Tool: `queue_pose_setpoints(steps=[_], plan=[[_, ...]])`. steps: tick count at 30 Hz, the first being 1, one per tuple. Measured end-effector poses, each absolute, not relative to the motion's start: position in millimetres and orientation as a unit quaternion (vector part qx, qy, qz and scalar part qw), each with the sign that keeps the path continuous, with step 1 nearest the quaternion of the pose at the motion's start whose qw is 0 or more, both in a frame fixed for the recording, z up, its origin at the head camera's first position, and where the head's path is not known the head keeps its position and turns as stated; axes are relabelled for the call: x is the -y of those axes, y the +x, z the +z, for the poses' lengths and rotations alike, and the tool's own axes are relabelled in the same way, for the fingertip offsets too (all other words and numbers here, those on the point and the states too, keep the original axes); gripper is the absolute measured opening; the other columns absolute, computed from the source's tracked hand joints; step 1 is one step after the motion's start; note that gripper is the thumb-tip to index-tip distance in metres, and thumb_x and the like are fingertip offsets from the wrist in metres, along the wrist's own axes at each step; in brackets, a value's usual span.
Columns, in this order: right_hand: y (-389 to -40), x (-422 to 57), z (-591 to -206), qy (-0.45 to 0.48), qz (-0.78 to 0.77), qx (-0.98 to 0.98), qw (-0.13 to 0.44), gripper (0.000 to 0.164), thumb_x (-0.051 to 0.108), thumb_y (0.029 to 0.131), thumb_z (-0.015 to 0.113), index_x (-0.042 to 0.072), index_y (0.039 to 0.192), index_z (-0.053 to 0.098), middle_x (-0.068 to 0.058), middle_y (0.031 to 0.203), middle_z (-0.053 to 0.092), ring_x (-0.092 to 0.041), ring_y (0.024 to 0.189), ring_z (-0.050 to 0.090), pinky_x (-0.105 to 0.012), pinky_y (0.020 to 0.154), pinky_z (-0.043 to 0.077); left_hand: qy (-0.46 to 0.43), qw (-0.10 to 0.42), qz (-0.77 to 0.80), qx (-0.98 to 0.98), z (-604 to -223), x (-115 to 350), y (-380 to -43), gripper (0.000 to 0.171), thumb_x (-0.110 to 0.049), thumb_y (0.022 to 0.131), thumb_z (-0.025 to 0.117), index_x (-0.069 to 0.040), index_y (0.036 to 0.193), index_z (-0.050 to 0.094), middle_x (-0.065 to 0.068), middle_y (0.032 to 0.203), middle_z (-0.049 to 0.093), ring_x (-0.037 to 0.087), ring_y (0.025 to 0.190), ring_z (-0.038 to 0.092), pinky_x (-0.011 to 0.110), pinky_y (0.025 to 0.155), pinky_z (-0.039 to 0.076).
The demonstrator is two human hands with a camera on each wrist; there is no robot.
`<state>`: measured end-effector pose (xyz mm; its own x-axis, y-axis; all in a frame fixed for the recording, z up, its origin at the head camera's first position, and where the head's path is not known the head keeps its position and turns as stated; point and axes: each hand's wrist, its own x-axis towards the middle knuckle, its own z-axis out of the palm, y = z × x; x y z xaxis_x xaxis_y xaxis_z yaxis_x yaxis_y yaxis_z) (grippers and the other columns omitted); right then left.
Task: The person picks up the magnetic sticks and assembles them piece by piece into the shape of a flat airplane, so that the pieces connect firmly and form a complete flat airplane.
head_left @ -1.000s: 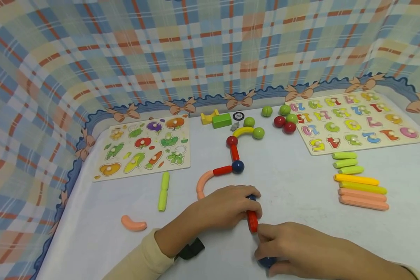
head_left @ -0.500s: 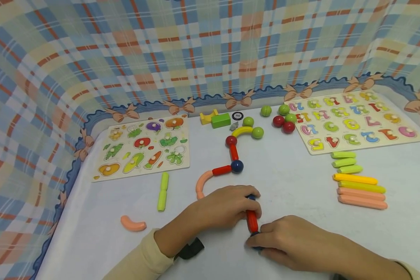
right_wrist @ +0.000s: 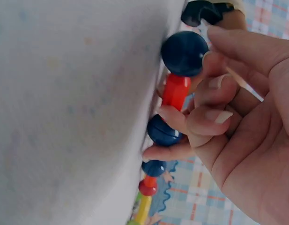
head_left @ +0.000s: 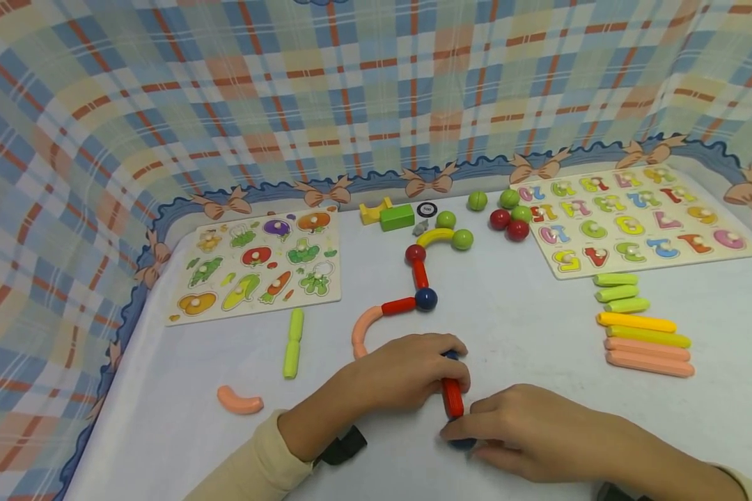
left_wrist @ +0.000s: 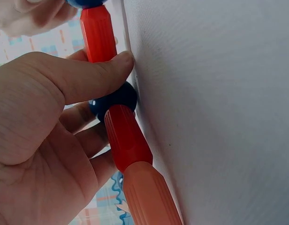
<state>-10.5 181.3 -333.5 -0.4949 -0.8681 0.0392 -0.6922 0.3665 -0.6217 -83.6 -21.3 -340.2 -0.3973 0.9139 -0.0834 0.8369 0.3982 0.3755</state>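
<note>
Palm down, my left hand (head_left: 407, 369) grips a red rod (head_left: 452, 398) where it meets a blue ball (left_wrist: 118, 97). In the left wrist view its thumb presses on that joint, and another red rod (left_wrist: 128, 136) and a peach piece (left_wrist: 151, 192) run on from the ball. My right hand (head_left: 526, 431) holds a second blue ball (head_left: 462, 442) between thumb and fingers at the near end of the red rod. In the right wrist view this blue ball (right_wrist: 184, 54) touches the rod's end. Part of the chain is hidden under my left hand.
Beyond the hands the chain continues with a peach arc (head_left: 363, 330), a blue ball (head_left: 426, 299), a red ball (head_left: 416, 254) and a yellow arc (head_left: 435, 235). Puzzle boards (head_left: 191, 278) flank it. Loose rods (head_left: 648, 356) lie right; a green rod (head_left: 293, 344) and peach arc (head_left: 238, 401) left.
My right hand has moved up and slightly left, bringing its blue ball against the near end of the red rod. My left hand has stayed in place.
</note>
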Motion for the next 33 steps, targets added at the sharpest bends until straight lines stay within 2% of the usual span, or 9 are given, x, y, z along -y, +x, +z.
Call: queue_pose_setpoints(steps=[6,9,14,20,24,28,30,33], plan=[[-16.7,-186.9,-326.5,-0.471,-0.306,-0.815,0.144,0.025,0.022,0.088,0.06,0.023,0.112,0.06,0.015,0.102,0.06,0.005,0.081,0.053,-0.018,0.071,0.046,0.525,0.145,0.135,-0.828,-338.1,21.1,-84.4,0.025,-0.016,0.084,0.064,-0.033,0.102,0.063,-0.006,0.124,0.047,0.007,0.11,0.042,0.019,0.091,0.034],[-21.6,-194.6,-319.2,-0.44,-0.3,-0.835,0.141,0.025,0.026,0.088,0.059,0.027,0.113,0.059,0.017,0.104,0.06,0.005,0.082,0.054,-0.021,0.073,0.047,0.521,0.143,0.13,-0.831,-334.5,22.2,-85.4,0.029,-0.016,0.084,0.065,-0.034,0.106,0.062,-0.005,0.126,0.046,0.008,0.113,0.041,0.021,0.092,0.035],[-33.3,-213.4,-309.6,-0.381,-0.284,-0.871,0.122,0.024,0.027,0.086,0.062,0.029,0.11,0.06,0.016,0.102,0.06,0.003,0.076,0.053,-0.021,0.067,0.047,0.501,0.133,0.126,-0.846,-324.7,33.7,-86.7,0.037,-0.017,0.082,0.067,-0.033,0.113,0.057,-0.005,0.129,0.044,0.01,0.118,0.038,0.027,0.095,0.034],[-49.2,-225.6,-314.8,-0.337,-0.243,-0.9,0.129,0.024,0.026,0.082,0.066,0.026,0.106,0.063,0.02,0.074,0.052,0.002,0.063,0.047,-0.018,0.057,0.042,0.422,0.123,0.15,-0.886,-304.1,79.0,-80.3,0.039,-0.024,0.08,0.069,-0.03,0.116,0.056,-0.004,0.132,0.042,0.012,0.121,0.036,0.034,0.094,0.037],[-54.2,-230.6,-319.7,-0.326,-0.231,-0.907,0.134,0.024,0.028,0.082,0.066,0.026,0.105,0.063,0.019,0.066,0.047,0.001,0.06,0.046,-0.018,0.055,0.04,0.32,0.124,0.136,-0.929,-295.4,130.0,-68.1,0.04,-0.032,0.074,0.074,-0.03,0.111,0.057,-0.01,0.121,0.046,0.009,0.11,0.043,0.034,0.09,0.039],[-58.6,-235.5,-321.8,-0.32,-0.226,-0.91,0.134,0.023,0.028,0.082,0.067,0.026,0.104,0.063,0.018,0.065,0.046,0.0,0.059,0.045,-0.018,0.054,0.04,0.194,0.163,0.115,-0.96,-298.4,183.0,-55.0,0.042,-0.034,0.064,0.08,-0.03,0.1,0.059,-0.012,0.106,0.05,0.009,0.094,0.047,0.035,0.085,0.041],[-60.7,-237.4,-322.1,-0.317,-0.224,-0.911,0.136,0.023,0.027,0.082,0.066,0.027,0.104,0.063,0.018,0.064,0.046,0.0,0.059,0.045,-0.018,0.054,0.04,0.149,0.188,0.11,-0.965,-301.5,202.9,-50.8,0.039,-0.028,0.062,0.082,-0.028,0.095,0.06,-0.008,0.101,0.051,0.012,0.087,0.048,0.036,0.08,0.043],[-62.6,-238.9,-322.8,-0.312,-0.222,-0.912,0.143,0.023,0.027,0.082,0.066,0.026,0.105,0.063,0.017,0.064,0.046,-0.001,0.059,0.046,-0.019,0.055,0.04,0.127,0.197,0.095,-0.967,-307.2,222.6,-49.3,0.029,-0.015,0.067,0.079,-0.024,0.088,0.06,-0.004,0.089,0.05,0.014,0.075,0.046,0.034,0.07,0.043]])
